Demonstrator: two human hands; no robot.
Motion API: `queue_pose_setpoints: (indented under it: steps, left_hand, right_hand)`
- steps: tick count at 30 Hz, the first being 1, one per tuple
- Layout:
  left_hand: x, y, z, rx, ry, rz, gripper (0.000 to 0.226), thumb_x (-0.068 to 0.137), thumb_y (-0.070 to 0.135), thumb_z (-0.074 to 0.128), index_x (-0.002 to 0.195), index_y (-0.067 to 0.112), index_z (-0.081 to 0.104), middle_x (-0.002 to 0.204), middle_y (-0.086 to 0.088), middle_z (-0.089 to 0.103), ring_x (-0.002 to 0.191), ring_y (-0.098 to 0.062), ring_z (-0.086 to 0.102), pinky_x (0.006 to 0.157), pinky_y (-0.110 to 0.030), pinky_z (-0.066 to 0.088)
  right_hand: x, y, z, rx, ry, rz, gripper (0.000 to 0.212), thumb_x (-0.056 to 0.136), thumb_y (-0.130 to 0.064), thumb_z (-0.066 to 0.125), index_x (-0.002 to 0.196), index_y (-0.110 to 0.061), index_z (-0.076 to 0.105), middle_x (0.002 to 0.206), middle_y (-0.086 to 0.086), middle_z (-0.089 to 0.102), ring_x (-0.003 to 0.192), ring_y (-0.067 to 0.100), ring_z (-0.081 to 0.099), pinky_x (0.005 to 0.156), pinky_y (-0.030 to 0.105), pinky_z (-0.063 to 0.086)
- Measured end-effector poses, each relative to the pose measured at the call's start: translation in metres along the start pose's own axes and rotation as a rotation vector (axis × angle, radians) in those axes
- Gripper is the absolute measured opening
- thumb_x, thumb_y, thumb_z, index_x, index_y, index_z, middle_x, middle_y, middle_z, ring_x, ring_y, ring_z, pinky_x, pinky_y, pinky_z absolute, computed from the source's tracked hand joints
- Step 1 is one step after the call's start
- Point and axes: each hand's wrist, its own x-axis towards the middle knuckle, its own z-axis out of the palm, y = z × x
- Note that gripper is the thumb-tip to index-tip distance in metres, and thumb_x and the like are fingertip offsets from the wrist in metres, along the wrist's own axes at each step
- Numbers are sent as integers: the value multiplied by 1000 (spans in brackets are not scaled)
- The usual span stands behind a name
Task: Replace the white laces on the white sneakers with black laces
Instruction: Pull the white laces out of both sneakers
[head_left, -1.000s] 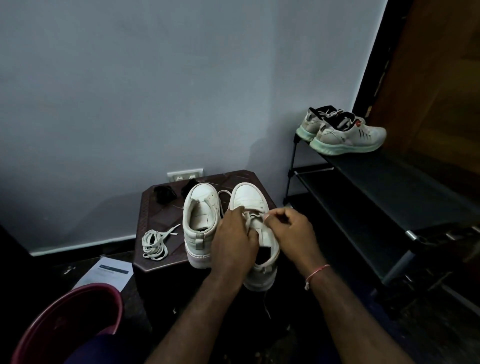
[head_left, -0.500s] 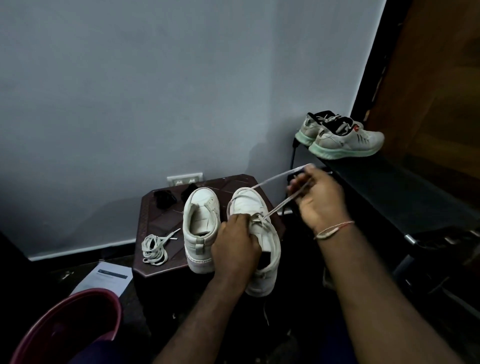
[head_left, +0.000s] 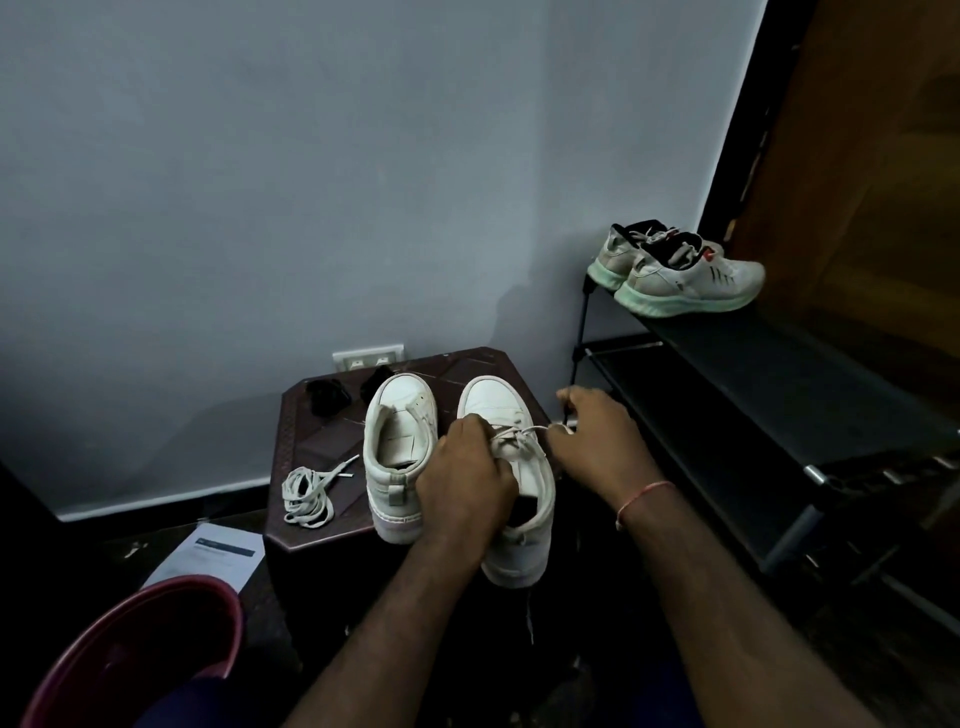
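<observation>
One step underway: unlacing. Left sneaker (head_left: 400, 447) on the bench (head_left: 322, 441) already stripped, coiled lace (head_left: 306, 493) beside it. Left grip (head_left: 467, 478) clasping right sneaker (head_left: 493, 402), right grip (head_left: 597, 441) pinching its white lace (head_left: 514, 436), drawn sideways. Next, likely: free remaining eyelets, then fetch black laces (head_left: 327, 396) behind.

Two white sneakers sit heels toward me on a dark brown stool (head_left: 322, 441). My left hand (head_left: 465, 478) grips the right sneaker (head_left: 498, 405) over its tongue, and my right hand (head_left: 597, 441) pinches its white lace (head_left: 519, 434), stretched out sideways. The left sneaker (head_left: 400, 447) sits just beside it, with a loose lace (head_left: 306, 493) coiled to its left. Black laces (head_left: 327, 396) are bunched at the back by the wall socket (head_left: 368, 356). Green-soled running shoes (head_left: 691, 283) are up on the shoe rack (head_left: 753, 374).
</observation>
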Motion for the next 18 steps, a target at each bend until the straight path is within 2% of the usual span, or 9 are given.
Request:
queue_pose_setpoints:
  steps: [2,5,7,9,12,14,16,18]
  left_hand:
    - [1,0,0,0,0,-5,17,86,27,53,102,22,51,105,1,59,101,-23,57,79,-40,46]
    - [5,0,0,49,-46,23,26,87,29,53,112,21,53,111,-2,57,104,-24,56,81,-40,47]
    - [7,-1,0,92,-87,70,32,86,26,52,118,21,54,113,-4,54,105,-25,54,82,-40,48]
    - [10,-2,-1,62,-128,99,34,83,20,52,117,19,55,113,-7,51,105,-27,54,82,-40,48]
    - [23,0,-2,69,-203,91,31,81,17,56,112,15,59,115,-12,49,104,-32,53,90,-39,45]
    - [32,9,-5,56,-223,67,21,82,18,58,101,12,63,111,-14,54,103,-32,54,91,-35,44]
    - [40,20,-20,-208,-257,-31,6,84,13,59,79,13,62,91,-11,63,88,-26,59,78,-31,45]
    - [51,27,-47,-624,-318,-160,17,85,4,57,70,11,59,75,-9,62,75,-21,57,68,-29,43]
  right_hand:
    - [-10,-7,1,170,29,-21,45,79,-17,65,124,-12,61,120,6,63,111,22,59,98,32,45]
    - [-24,-14,11,376,-111,24,48,78,-14,68,125,-19,57,113,-1,64,98,10,61,93,24,48]
    - [-29,-11,25,376,-151,63,48,78,-13,66,125,-21,56,115,-1,64,100,10,62,93,27,50]
    - [-32,-10,33,373,-98,91,47,79,-9,65,123,-20,56,118,1,63,105,14,61,93,27,49]
    - [-34,-10,37,277,-35,71,46,81,-9,61,125,-19,54,125,2,60,111,20,58,90,23,42]
    - [-33,-9,38,207,-36,42,42,83,-11,58,124,-20,54,127,2,58,112,22,57,84,23,38]
    - [-33,-8,37,156,-38,21,38,83,-12,56,120,-21,55,124,1,60,111,24,57,83,25,39]
    - [-32,-8,37,100,-32,8,41,79,-11,55,118,-23,55,122,1,61,112,25,57,87,28,41]
